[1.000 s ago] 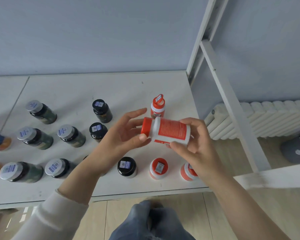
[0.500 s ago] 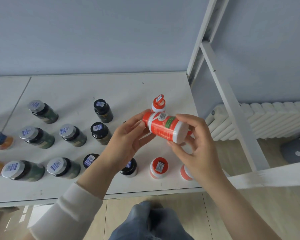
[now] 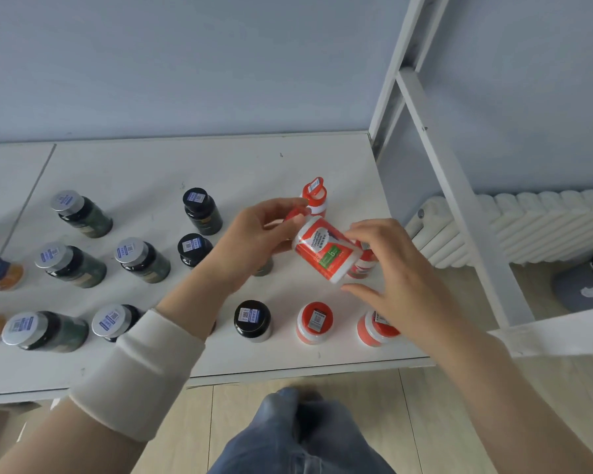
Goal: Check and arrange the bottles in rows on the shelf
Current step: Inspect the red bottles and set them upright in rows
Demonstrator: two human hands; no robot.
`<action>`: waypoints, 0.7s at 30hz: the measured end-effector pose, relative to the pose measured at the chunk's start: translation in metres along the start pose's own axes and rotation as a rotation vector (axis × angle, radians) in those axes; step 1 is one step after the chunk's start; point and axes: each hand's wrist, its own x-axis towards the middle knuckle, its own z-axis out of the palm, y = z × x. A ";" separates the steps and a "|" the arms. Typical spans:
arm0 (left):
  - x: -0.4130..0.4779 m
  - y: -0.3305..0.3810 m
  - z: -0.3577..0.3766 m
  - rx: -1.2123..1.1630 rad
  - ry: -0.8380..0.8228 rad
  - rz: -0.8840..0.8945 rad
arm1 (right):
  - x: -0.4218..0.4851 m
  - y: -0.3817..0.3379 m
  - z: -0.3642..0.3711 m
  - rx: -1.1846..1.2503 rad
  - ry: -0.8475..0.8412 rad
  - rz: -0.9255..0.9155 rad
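Holding the red bottle (image 3: 324,253) tilted above the shelf (image 3: 220,165), both hands (image 3: 254,241) (image 3: 396,282) clamp it, evidently for label inspection.

The held red bottle (image 3: 324,252) carries a white label with small print too blurred to read. Code stickers sit on the bottle caps (image 3: 252,315), also unreadable.
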 end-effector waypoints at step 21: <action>0.040 -0.050 0.022 1.097 -0.105 0.264 | 0.043 0.024 -0.006 -0.477 -0.397 0.261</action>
